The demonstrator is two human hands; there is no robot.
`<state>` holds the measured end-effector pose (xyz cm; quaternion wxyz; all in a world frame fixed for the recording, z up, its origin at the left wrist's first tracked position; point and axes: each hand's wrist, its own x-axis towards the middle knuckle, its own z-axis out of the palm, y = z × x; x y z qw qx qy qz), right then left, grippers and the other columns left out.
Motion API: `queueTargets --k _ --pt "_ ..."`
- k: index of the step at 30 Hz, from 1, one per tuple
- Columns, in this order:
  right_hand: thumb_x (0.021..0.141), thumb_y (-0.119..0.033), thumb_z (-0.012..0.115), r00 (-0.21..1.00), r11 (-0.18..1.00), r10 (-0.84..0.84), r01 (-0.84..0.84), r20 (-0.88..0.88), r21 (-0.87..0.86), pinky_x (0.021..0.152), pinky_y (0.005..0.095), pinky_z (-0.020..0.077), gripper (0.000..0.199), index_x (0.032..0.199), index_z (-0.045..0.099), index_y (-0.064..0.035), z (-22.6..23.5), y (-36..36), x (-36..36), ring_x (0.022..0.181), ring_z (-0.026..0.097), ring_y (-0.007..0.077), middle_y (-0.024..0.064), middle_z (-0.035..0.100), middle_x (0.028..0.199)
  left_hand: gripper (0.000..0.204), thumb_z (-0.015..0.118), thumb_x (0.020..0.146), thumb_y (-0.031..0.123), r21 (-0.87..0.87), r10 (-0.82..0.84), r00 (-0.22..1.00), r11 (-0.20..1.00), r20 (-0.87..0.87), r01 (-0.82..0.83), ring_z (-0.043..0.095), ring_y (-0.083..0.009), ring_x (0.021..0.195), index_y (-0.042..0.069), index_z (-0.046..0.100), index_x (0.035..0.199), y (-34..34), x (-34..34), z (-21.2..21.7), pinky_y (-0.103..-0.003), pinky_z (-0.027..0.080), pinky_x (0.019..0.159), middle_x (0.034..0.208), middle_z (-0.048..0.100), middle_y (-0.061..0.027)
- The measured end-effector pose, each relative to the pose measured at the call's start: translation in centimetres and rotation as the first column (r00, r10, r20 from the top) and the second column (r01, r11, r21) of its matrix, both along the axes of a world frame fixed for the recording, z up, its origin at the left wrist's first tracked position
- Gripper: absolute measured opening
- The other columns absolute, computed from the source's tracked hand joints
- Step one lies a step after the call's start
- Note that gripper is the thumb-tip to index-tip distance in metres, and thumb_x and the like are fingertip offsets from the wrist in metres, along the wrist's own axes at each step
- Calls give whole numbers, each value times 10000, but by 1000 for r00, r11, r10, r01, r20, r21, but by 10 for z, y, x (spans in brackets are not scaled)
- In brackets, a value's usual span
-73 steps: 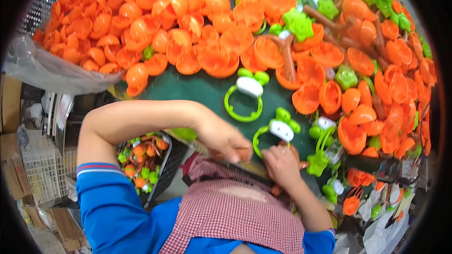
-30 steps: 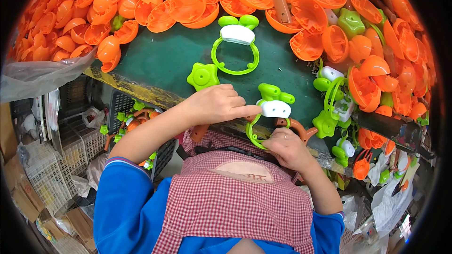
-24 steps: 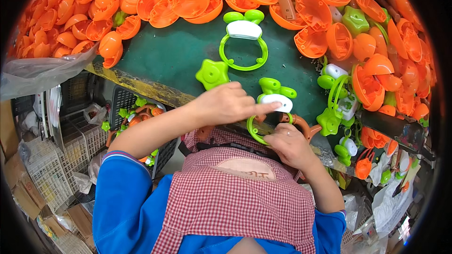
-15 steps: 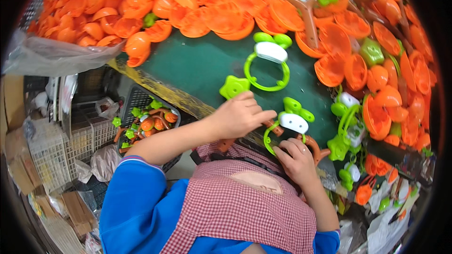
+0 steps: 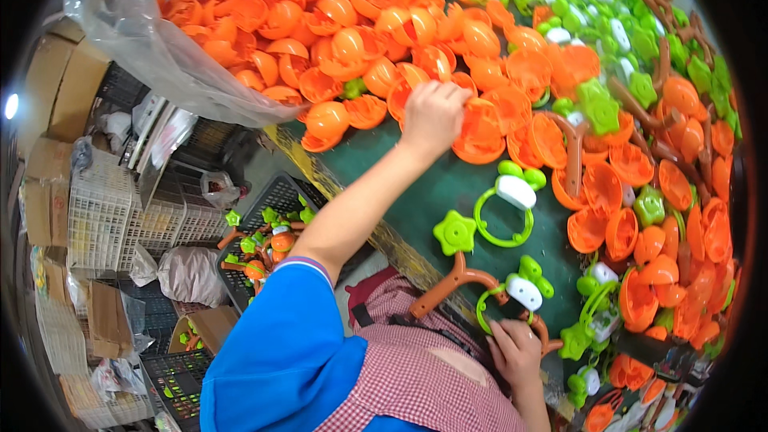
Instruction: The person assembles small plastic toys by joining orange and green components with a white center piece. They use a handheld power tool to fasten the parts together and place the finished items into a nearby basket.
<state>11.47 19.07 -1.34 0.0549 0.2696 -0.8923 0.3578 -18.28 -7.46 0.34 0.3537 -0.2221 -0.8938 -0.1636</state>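
Observation:
My left hand [image 5: 436, 118] is over the near edge of a heap of orange plastic half-shells [image 5: 482, 128], its fingers curled together; what they hold, if anything, is hidden. At the table's near edge, my right hand [image 5: 516, 350] is closed on the lower part of a green ring [image 5: 482, 309]. This ring carries a white two-dotted piece [image 5: 525, 294] with green lobes on top. Beside it lies a brown forked branch piece [image 5: 454, 280], with a green star [image 5: 454, 232] at its tip. Farther up lies a second green ring with a white piece [image 5: 515, 192].
Green and white parts [image 5: 588, 16] are heaped at the far right. A clear plastic bag [image 5: 176, 72] lines the shells' container at left. Below the table edge stands a dark crate [image 5: 276, 200] of green, brown and orange parts. Green-and-white pieces [image 5: 592, 320] lie right of my right hand.
My left hand has left the branch piece near my right hand and moved up and away to the orange shells. My right hand stays at the ring. The view has shifted.

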Motion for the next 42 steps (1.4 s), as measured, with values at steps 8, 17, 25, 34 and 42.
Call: queueTargets --k 8,17,25,34,42 --pt "918 -2 517 743 550 -403 663 534 -508 951 308 463 379 1293 492 55 6 -14 0 1116 564 190 131 575 1233 318 703 729 153 364 -674 604 738 424 568 653 -253 764 43 659 1025 90 185 14 -370 549 642 919 642 -74" --pt "992 -74 464 483 106 -619 833 620 -543 858 315 507 255 1212 505 48 -47 26 58 979 610 190 120 611 1099 609 713 819 405 114 -331 475 896 815 429 564 -361 1017 -34 546 1207 65 193 -16 -465 475 856 1062 580 -184" --pt "984 -37 463 559 198 -596 798 576 -569 893 308 493 239 1190 535 58 -53 23 52 980 615 166 100 641 1073 503 677 838 447 305 -377 151 882 914 360 582 -403 1037 -17 610 1021 73 175 -27 -463 480 879 1065 599 -235" --pt "905 -15 462 668 301 -321 744 671 -597 913 326 482 286 1164 564 49 -29 28 54 1009 612 200 131 635 1098 529 770 829 383 532 -473 -334 839 816 112 621 -120 764 6 606 1163 96 163 -22 -283 528 666 947 658 -63" --pt "840 28 379 149 593 144 778 978 -206 577 287 576 492 1327 434 60 16 -24 33 720 679 227 195 649 1041 557 664 885 479 576 -612 -629 760 480 -300 617 -131 695 -11 631 1148 95 125 -10 -257 515 527 879 661 -99"
